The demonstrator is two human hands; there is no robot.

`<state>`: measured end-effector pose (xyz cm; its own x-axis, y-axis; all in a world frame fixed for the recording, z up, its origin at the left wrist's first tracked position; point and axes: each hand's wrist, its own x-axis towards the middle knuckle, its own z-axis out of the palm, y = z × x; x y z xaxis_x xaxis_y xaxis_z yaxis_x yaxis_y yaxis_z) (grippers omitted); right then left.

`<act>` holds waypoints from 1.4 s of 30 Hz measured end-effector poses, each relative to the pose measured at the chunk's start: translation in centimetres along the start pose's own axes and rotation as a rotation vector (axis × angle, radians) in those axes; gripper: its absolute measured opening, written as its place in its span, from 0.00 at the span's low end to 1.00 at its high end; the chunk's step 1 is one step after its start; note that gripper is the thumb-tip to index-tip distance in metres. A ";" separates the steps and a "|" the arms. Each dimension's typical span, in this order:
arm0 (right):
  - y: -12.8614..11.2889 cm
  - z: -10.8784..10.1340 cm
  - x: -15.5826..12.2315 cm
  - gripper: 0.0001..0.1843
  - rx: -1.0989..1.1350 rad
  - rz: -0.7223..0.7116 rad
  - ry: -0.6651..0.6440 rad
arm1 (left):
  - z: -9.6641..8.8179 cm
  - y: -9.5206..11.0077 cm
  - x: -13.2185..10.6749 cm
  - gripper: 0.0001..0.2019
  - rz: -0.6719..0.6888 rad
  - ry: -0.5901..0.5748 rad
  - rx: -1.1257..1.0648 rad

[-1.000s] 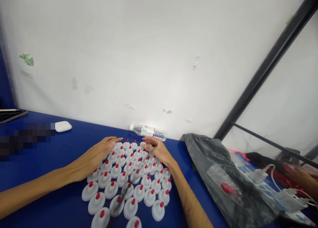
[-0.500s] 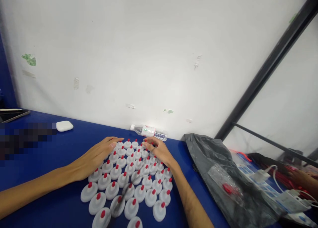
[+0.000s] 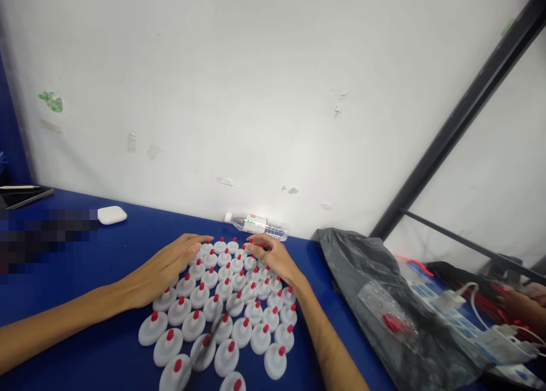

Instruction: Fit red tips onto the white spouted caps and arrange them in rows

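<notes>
Many white, round, flattish nozzle caps (image 3: 199, 295) with small red tips stand upright, packed closely together on the blue table (image 3: 106, 351). Along their far left side lies my left hand (image 3: 170, 264), fingers stretched forward and touching the edge of the group. My right hand (image 3: 275, 258) curves around the far right corner, thumb and fingers apart, resting against the caps there. Neither hand lifts anything. Some caps under and behind the hands are hidden. A blurred dark strand crosses the view in front of the nearer caps.
A clear plastic bottle (image 3: 256, 225) lies by the wall. To the right are a grey plastic bag (image 3: 362, 266), a clear packet with red pieces (image 3: 390, 317) and a power strip (image 3: 452, 311) with cables. Another person's hand (image 3: 522, 307) shows far right. A white case (image 3: 111, 215) sits left.
My hands and the caps keep almost the same places; the whole view has shifted very slightly. The other person's hand at far right has moved a little.
</notes>
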<state>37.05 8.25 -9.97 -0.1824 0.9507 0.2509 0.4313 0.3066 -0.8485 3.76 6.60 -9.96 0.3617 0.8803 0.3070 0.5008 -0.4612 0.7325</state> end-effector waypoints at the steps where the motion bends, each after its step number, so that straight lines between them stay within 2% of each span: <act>1: 0.0 0.0 0.0 0.20 0.004 0.001 0.003 | 0.0 0.0 0.0 0.34 -0.001 -0.001 -0.015; 9: -0.2 0.2 -0.1 0.25 0.023 0.006 0.030 | 0.2 -0.1 0.0 0.32 -0.022 -0.009 -0.103; 22: -0.4 0.1 -0.2 0.22 -0.005 0.012 0.020 | 0.3 -0.4 0.0 0.31 -0.017 -0.011 -0.130; 31: -0.5 0.0 0.0 0.16 -0.063 -0.007 0.013 | 0.5 -0.4 0.1 0.30 -0.019 0.004 -0.130; 38: -1.1 0.0 -0.1 0.25 -0.059 0.022 0.015 | 0.5 -0.5 0.0 0.31 -0.031 0.004 -0.114; 42: -1.4 0.2 -0.2 0.27 -0.042 0.041 0.031 | 0.4 -0.5 0.0 0.38 -0.092 0.032 -0.088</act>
<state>36.32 7.59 -8.87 -0.1362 0.9634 0.2309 0.4743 0.2680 -0.8386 3.84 6.74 -10.57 0.2912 0.9223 0.2543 0.4596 -0.3680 0.8083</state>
